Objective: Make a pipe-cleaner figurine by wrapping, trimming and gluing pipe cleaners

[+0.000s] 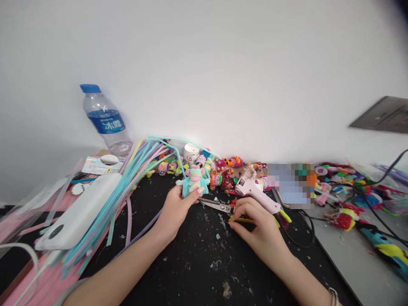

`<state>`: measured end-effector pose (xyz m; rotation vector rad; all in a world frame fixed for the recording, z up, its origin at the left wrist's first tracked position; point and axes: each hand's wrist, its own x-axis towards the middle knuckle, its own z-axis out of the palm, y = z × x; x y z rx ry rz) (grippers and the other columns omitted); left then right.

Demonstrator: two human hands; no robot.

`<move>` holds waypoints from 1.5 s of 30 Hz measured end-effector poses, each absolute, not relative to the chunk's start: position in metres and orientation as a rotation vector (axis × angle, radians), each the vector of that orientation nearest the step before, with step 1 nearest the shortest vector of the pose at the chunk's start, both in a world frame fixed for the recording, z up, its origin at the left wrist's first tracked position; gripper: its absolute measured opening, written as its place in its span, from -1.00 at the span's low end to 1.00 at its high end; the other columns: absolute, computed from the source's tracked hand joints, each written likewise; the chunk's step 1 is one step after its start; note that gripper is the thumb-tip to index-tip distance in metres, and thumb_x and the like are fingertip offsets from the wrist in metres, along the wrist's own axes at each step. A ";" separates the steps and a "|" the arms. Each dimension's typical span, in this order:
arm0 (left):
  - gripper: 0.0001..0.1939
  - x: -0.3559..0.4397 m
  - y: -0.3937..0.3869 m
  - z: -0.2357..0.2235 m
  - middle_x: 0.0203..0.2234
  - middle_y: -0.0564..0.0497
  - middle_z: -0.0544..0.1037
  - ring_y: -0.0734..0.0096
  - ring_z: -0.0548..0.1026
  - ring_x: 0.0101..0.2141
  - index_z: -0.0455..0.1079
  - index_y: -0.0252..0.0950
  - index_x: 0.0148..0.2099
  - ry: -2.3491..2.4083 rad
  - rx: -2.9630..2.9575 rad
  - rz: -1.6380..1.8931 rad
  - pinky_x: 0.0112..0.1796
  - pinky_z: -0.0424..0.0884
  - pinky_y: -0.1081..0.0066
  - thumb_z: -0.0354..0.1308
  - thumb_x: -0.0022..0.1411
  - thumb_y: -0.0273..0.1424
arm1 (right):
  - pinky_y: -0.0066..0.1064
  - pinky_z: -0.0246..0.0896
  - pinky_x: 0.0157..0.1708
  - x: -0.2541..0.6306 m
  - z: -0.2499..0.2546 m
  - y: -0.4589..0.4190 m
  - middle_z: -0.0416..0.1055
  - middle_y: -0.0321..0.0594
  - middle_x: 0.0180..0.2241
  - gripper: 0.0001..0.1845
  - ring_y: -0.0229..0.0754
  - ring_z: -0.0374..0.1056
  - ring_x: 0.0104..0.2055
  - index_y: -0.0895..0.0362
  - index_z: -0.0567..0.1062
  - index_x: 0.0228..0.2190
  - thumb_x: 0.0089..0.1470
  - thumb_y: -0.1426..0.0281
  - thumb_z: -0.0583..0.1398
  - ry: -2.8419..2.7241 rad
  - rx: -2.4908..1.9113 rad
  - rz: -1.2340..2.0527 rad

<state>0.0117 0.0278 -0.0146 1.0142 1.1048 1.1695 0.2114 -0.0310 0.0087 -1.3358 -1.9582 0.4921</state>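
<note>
My left hand (181, 204) is closed around a small fuzzy doll (194, 182) of turquoise and pink pipe cleaners, the thumb pressed on its front. A turquoise pipe cleaner (179, 155) rises behind it and arcs back along the wall. My right hand (255, 219) is closed at the handle end of a pair of scissors (216, 205), thumb and fingertips together by a yellow strip. The scissors' metal blades point left toward the doll; the fingers hide part of the handles. Just behind my right hand lies a pale pink glue gun (256, 194).
Left, a bundle of pastel pipe cleaners (127, 187) lies beside a white power bank (78, 212). A water bottle (105, 121) leans on the wall. Colourful fuzzy figures (228, 180) line the back around a paper cup (191, 153). Black cables (314, 229) cross the right side.
</note>
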 end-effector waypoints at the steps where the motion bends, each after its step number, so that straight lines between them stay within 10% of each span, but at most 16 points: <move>1: -0.60 0.012 0.028 -0.014 -0.25 -0.11 0.50 0.28 0.44 -0.25 0.37 -0.38 -0.15 1.104 1.005 1.168 -0.20 0.38 0.28 0.25 0.03 -0.23 | -0.37 0.26 -0.29 0.213 0.008 -0.031 0.37 -0.21 -0.36 -0.84 -0.16 0.33 -0.25 0.11 0.33 -0.55 -0.02 0.49 0.22 -1.899 -1.358 0.515; 17: -0.59 0.011 0.028 -0.007 -0.20 -0.08 0.48 0.37 0.43 -0.23 0.36 -0.39 -0.12 1.056 0.855 1.215 -0.17 0.40 0.31 0.29 0.00 -0.29 | -0.47 0.10 -0.54 0.220 0.006 -0.032 0.24 -0.41 -0.63 -0.96 -0.28 0.20 -0.59 0.07 0.30 -0.34 0.13 0.42 0.05 -1.803 -1.541 0.469; 29: -0.66 0.012 0.025 -0.004 -0.18 -0.06 0.51 0.32 0.43 -0.14 0.40 -0.35 -0.13 0.895 0.848 1.192 0.00 0.32 0.22 0.28 0.03 -0.32 | -0.26 0.23 -0.25 0.211 0.006 -0.031 0.31 -0.17 -0.29 -0.80 -0.09 0.28 -0.25 0.10 0.43 -0.26 0.07 0.54 0.10 -2.287 -1.648 0.293; 45: -0.62 0.012 0.025 -0.010 -0.09 -0.11 0.51 0.21 0.44 -0.07 0.41 -0.32 -0.09 0.957 1.025 1.155 0.01 0.28 0.22 0.26 0.05 -0.27 | -0.38 0.21 -0.29 0.199 0.015 -0.037 0.35 -0.27 -0.37 -0.84 -0.19 0.28 -0.29 0.08 0.47 -0.37 0.00 0.57 0.19 -2.383 -1.366 0.485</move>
